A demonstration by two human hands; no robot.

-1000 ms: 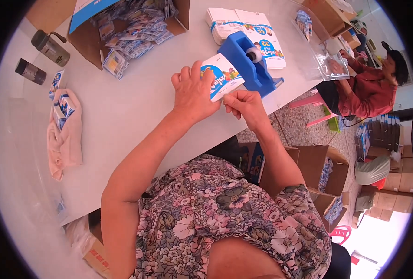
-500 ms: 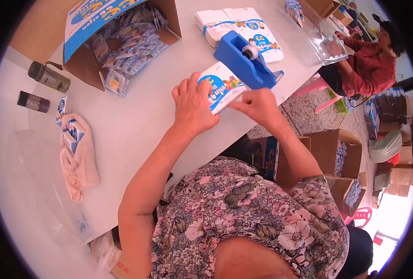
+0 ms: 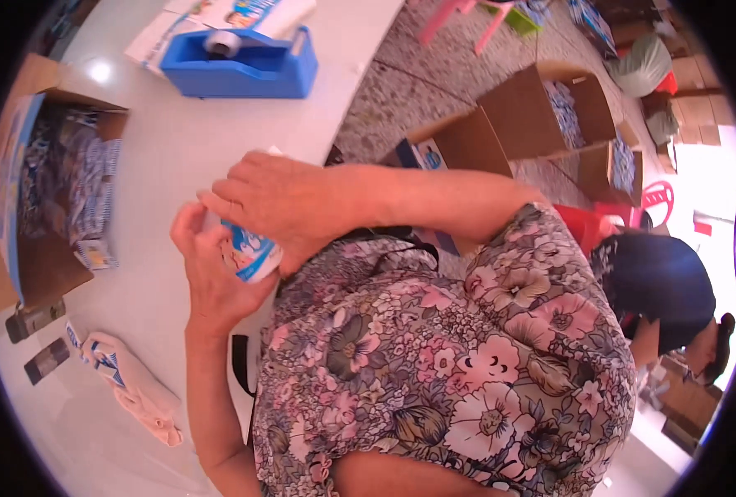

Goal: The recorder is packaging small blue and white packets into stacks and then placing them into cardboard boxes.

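Note:
A small white and blue printed carton (image 3: 252, 253) is between my two hands, close to my body above the table's near edge. My left hand (image 3: 215, 273) grips its left side, with the thumb along the bottom and the fingers curled at the top. Across its top and right side lies my right hand (image 3: 289, 199), fingers bent over it, hiding much of the carton. Beyond the hands stands a blue tape dispenser (image 3: 240, 81) with a roll in it. Behind that lies a stack of flat printed cartons (image 3: 157, 40), partly cut off by the picture's edge.
At the left, an open cardboard box (image 3: 49, 286) holds many small packets (image 3: 95, 190). Two dark bottles (image 3: 47, 361) and a pink towel (image 3: 140, 398) lie nearer. Right of the table, cardboard boxes (image 3: 509, 116) stand on the floor; a person in dark clothes (image 3: 658, 290) bends behind me.
My view has turned to the right. Both hands have drawn the carton away from the tape dispenser toward my body, and my right hand has moved over the carton's top.

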